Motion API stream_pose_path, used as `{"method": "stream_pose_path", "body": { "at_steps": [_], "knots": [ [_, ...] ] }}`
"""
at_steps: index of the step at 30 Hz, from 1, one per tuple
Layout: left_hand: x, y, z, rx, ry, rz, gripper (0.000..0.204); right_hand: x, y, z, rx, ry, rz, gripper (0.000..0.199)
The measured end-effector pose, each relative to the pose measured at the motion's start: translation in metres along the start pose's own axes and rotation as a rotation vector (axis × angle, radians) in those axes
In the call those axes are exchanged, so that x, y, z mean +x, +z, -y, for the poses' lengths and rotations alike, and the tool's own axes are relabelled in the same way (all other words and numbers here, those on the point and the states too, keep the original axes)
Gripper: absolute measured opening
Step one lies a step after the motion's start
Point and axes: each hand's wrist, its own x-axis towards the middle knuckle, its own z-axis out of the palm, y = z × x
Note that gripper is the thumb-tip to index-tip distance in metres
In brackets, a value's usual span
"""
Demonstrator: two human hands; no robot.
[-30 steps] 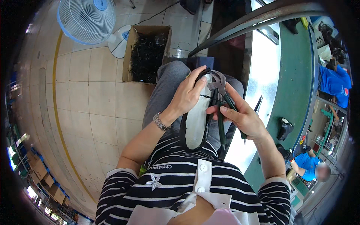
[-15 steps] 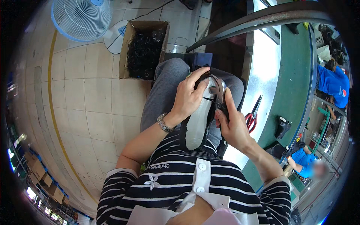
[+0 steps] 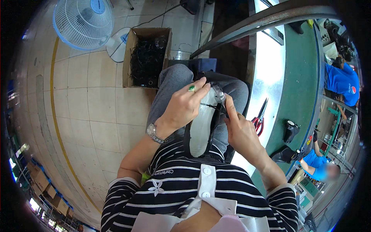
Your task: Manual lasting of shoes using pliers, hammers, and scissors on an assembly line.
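Across my lap lies a black shoe upper on a last, sole side up, with a pale insole [image 3: 200, 131] showing. A thin black cord crosses the insole. My left hand [image 3: 184, 103], wearing a green-stoned ring, grips the upper at its far end, fingers bent over the edge. In my right hand [image 3: 241, 133] are metal-headed pincers [image 3: 220, 94], their dark handles mostly hidden by my fingers. The pincers' head sits at the right edge of the shoe's far end; whether the jaws bite the material is hidden.
Red-handled scissors [image 3: 259, 120] lie on the metal bench edge at my right. Black shoes [image 3: 290, 131] stand on the green conveyor belt [image 3: 301, 77]. A box of black scraps [image 3: 148, 58] and a fan [image 3: 83, 23] stand on the floor ahead left. Two people in blue work across the belt.
My left hand has moved left and slightly nearer, its fingers now at the shoe's far left edge. The pincers' head has shifted slightly left and nearer.
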Motion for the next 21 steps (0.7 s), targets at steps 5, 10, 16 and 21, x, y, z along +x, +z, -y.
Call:
{"method": "stream_pose_path", "body": {
  "at_steps": [5, 10, 16, 21],
  "knots": [
    [0.000, -0.001, 0.003, 0.191, 0.122, 0.035, 0.042, 0.007, -0.041, -0.003, 0.094, -0.034, 0.129, 0.074],
    [-0.003, -0.002, 0.001, 0.196, 0.129, 0.044, 0.044, 0.006, -0.042, 0.022, 0.262, -0.102, -0.485, 0.073],
    [-0.001, 0.000, 0.009, 0.199, 0.147, 0.030, 0.043, 0.017, -0.030, 0.008, -0.030, -0.086, -0.107, 0.074],
    [-0.003, 0.003, 0.003, 0.186, 0.156, 0.014, 0.042, 0.016, 0.001, 0.003, 0.173, -0.100, -0.483, 0.070]
  ]
}}
